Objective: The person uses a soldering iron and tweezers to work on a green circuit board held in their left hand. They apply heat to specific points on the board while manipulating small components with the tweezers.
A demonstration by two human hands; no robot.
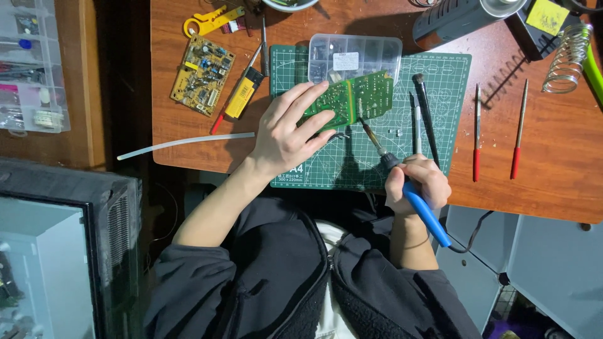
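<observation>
Left hand (286,135) is pressed flat on the green circuit board (352,100), pinning it to the green cutting mat (402,144) on the worktop (540,157); right hand (419,182) is clenched around the blue-handled soldering iron (402,182), tip touching the board's lower edge; I'd say keep that left palm steady so the board can't slide, fingers well back from the hot tip, and let the iron sit at a low angle; a yellow board (202,75) and a clear parts box (355,56) lie nearby.
</observation>
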